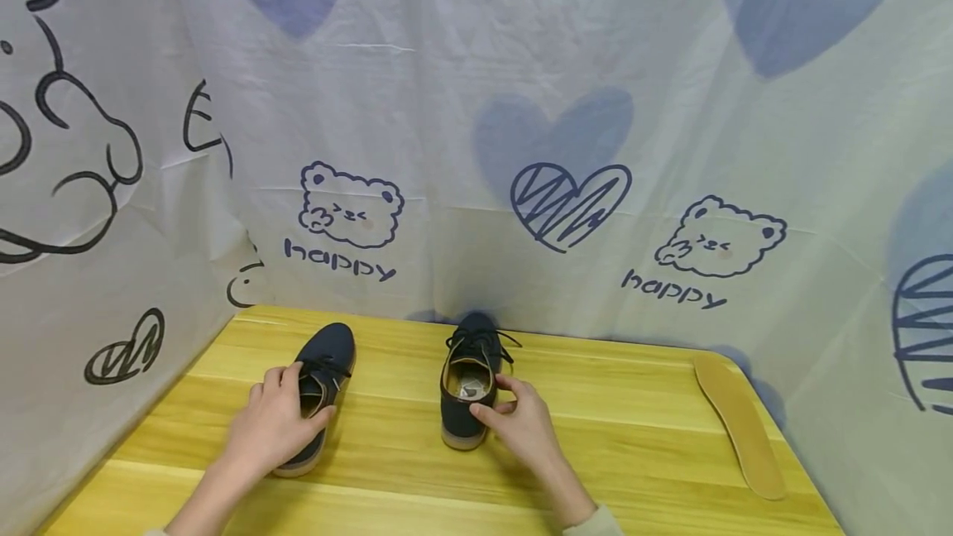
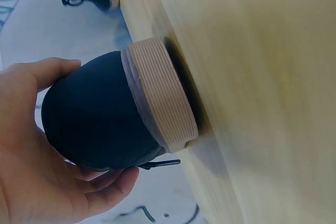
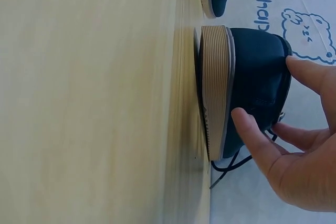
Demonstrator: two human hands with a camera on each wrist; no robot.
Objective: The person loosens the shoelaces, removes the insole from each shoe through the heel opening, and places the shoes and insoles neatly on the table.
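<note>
Two dark navy lace-up shoes with pale ribbed soles are on the wooden table, toes toward the fabric wall. My left hand point(image 1: 271, 420) grips the left shoe point(image 1: 331, 346) around its heel opening, thumb on one side and fingers on the other; its heel point(image 2: 100, 114) faces the left wrist view. At the right shoe point(image 1: 457, 420), my right hand point(image 1: 524, 420) holds the collar, with the thumb at the back rim and the fingers along the right side. A light patch shows inside this shoe. In the right wrist view its heel point(image 3: 257, 72) is seen close up.
A tan insole point(image 1: 740, 428) lies flat near the table's right edge. The yellow wooden table point(image 1: 610, 437) is bordered at the back and sides by hanging white fabric point(image 1: 462, 263) printed with hearts and bears. Loose black laces point(image 1: 506, 342) stick out from the right shoe.
</note>
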